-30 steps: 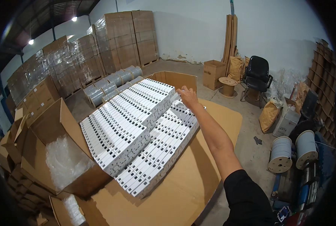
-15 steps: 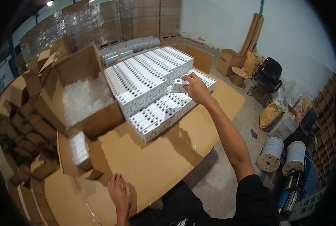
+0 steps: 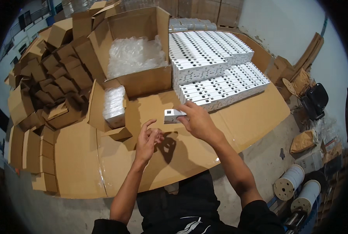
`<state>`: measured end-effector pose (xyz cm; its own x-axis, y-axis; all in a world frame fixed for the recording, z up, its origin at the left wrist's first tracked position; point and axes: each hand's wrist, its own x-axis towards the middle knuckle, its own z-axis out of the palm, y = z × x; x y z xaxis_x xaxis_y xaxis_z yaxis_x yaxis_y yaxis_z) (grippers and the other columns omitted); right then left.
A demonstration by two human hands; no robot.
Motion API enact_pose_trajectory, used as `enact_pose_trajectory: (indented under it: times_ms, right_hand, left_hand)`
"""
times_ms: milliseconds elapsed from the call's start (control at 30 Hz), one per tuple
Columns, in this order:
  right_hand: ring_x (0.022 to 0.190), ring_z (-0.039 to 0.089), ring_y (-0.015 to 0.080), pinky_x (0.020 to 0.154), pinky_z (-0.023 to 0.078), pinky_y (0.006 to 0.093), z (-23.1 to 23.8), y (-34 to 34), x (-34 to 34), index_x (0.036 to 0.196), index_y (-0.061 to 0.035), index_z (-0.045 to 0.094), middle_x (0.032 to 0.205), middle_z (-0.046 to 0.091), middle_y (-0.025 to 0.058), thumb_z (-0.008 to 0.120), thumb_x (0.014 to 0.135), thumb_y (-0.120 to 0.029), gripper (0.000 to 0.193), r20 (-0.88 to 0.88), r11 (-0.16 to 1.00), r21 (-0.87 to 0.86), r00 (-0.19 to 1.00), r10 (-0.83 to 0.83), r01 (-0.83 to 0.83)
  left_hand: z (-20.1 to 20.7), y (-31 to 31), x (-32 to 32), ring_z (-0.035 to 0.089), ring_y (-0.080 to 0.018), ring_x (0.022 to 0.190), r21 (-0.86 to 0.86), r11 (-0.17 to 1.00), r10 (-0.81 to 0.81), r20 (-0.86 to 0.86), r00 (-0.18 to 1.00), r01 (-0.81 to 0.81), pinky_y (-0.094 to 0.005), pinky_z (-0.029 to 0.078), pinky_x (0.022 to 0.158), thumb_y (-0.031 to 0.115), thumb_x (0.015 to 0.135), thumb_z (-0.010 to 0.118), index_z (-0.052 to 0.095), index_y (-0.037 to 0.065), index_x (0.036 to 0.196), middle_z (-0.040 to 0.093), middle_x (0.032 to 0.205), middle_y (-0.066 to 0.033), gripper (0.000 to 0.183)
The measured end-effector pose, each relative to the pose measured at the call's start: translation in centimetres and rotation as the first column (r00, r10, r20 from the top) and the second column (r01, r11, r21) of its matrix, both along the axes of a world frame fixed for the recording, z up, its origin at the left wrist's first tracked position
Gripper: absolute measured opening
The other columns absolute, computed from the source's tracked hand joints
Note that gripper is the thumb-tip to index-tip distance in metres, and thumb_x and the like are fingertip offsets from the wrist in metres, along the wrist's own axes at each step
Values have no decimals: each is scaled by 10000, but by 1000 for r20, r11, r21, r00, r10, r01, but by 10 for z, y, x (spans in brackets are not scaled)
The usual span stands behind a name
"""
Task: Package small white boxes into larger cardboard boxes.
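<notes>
My right hand (image 3: 199,121) grips a small white box (image 3: 173,116) by its right end, above the cardboard-covered table in front of the stacks. To its left, my left hand (image 3: 147,139) hovers over the table, fingers apart and curved, holding nothing. Rows of matching white boxes (image 3: 221,85) stand packed tightly together beyond my right hand, with a taller tier (image 3: 209,50) behind. An open brown carton (image 3: 121,132) left of my hands holds several white packs in clear wrap (image 3: 114,103).
Behind the small carton stands a large open box (image 3: 148,82) of clear plastic bags (image 3: 135,54). Empty brown cartons (image 3: 61,85) are piled at the left. On the floor at the right are cable spools (image 3: 289,182) and a black chair (image 3: 315,101).
My right hand has brought the white box from above the rows toward me and left. My left hand has risen off the table toward it. The view has turned left.
</notes>
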<state>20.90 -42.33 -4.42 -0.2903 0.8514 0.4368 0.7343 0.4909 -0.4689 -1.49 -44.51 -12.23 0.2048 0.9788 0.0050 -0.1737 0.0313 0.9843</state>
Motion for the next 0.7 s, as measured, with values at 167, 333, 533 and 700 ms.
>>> enact_pose_trajectory:
  times_ms: [167, 333, 533, 700]
  right_hand:
    - [993, 620, 382, 834, 512, 460, -34, 8, -27, 1085, -77, 652, 1034, 613, 150, 727, 816, -63, 279, -157, 987, -149, 987, 33, -57]
    - [1077, 625, 319, 815, 557, 381, -56, 21, -29, 1104, -36, 670, 1198, 588, 172, 710, 865, -68, 245, -279, 988, -5, 949, 149, -157]
    - [1055, 652, 310, 910, 534, 369, -93, 43, -35, 1050, 12, 648, 1265, 570, 205, 666, 879, 33, 173, -574, 995, -33, 817, 61, -98]
    - [984, 660, 231, 874, 541, 339, -114, 47, -30, 1074, 16, 541, 1044, 629, 149, 658, 877, 65, 234, -616, 965, -232, 787, -46, -125]
  left_hand:
    - [-22, 24, -5, 647, -150, 924, -46, 998, 51, 188, 981, -43, -266, 525, 794, 260, 1090, 442, 483, 65, 1375, 667, 1104, -101, 348]
    - [-32, 42, -6, 634, -159, 986, -130, 988, 122, 284, 951, -88, -292, 542, 844, 237, 1077, 486, 497, 46, 1320, 652, 1155, -88, 309]
    - [-39, 61, -2, 608, -161, 1089, 62, 968, 235, 116, 965, -243, -316, 533, 929, -9, 966, 618, 493, 25, 1293, 616, 1212, -101, 352]
    - [-44, 55, -5, 629, -190, 1111, 252, 944, 231, -36, 972, -215, -315, 517, 968, -47, 930, 632, 497, -4, 1293, 637, 1180, -119, 389]
